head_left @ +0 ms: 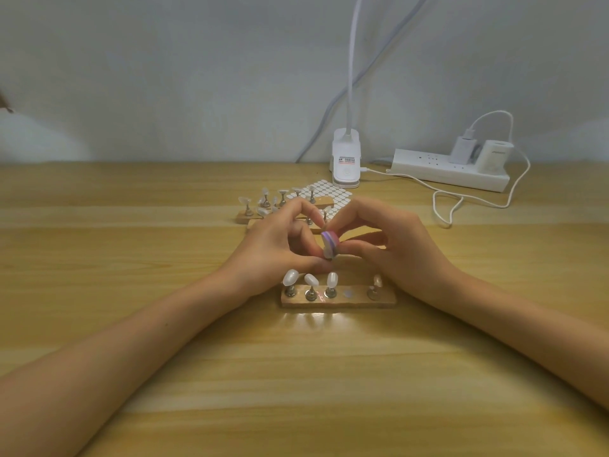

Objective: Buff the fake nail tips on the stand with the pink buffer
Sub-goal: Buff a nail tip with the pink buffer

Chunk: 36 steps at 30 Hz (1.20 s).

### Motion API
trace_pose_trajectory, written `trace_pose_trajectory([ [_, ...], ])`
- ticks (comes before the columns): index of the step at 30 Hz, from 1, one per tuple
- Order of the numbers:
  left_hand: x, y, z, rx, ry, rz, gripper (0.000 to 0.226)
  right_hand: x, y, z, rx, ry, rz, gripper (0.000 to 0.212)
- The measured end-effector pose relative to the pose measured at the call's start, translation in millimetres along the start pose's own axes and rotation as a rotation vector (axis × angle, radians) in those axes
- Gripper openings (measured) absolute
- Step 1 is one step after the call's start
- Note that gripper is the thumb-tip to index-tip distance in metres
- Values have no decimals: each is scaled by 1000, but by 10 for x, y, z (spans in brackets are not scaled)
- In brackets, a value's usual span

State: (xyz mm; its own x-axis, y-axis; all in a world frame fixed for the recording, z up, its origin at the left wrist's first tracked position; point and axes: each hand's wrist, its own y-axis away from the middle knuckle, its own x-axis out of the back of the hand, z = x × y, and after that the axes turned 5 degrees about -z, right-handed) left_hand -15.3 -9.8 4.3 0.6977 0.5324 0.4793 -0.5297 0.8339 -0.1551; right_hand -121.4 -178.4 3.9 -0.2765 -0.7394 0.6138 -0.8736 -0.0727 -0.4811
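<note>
A wooden stand (339,301) lies near me with several metal holders; three on its left carry white nail tips (311,280), one slot is bare, and a holder at the right (374,290) is partly behind my right hand. Above it, my right hand (392,245) pinches the pink buffer (330,245), a small block with purple and white layers. My left hand (280,245) holds a nail tip on its holder against the buffer's face; that tip is mostly hidden by my fingers.
Two more wooden stands with nail tips (263,206) lie behind my hands, beside a sheet of white adhesive dots (333,196). A white clip lamp (346,159), a power strip (451,169) with chargers and a looping white cable (461,202) occupy the back right.
</note>
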Motion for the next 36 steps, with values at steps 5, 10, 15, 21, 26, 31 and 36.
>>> trace_pose_trajectory([
  [5,5,0,-2,-1,-6,0,47,2,-5,3,-28,9,-23,14],
  [10,7,4,-6,-3,1,0,46,-5,-8,-10,-8,21,-8,13],
  [15,8,4,-8,0,3,-5,47,-1,0,-20,1,32,2,12],
  [21,4,1,-8,-2,0,0,47,5,0,-23,-26,17,-10,12],
  [26,1,0,-7,-3,-9,0,47,8,10,-37,-26,32,-5,12],
  [31,5,4,-3,-5,-7,-6,46,8,11,-38,-65,27,-23,15],
  [36,5,-4,-10,-4,-13,-6,46,13,14,-25,-58,20,-28,15],
])
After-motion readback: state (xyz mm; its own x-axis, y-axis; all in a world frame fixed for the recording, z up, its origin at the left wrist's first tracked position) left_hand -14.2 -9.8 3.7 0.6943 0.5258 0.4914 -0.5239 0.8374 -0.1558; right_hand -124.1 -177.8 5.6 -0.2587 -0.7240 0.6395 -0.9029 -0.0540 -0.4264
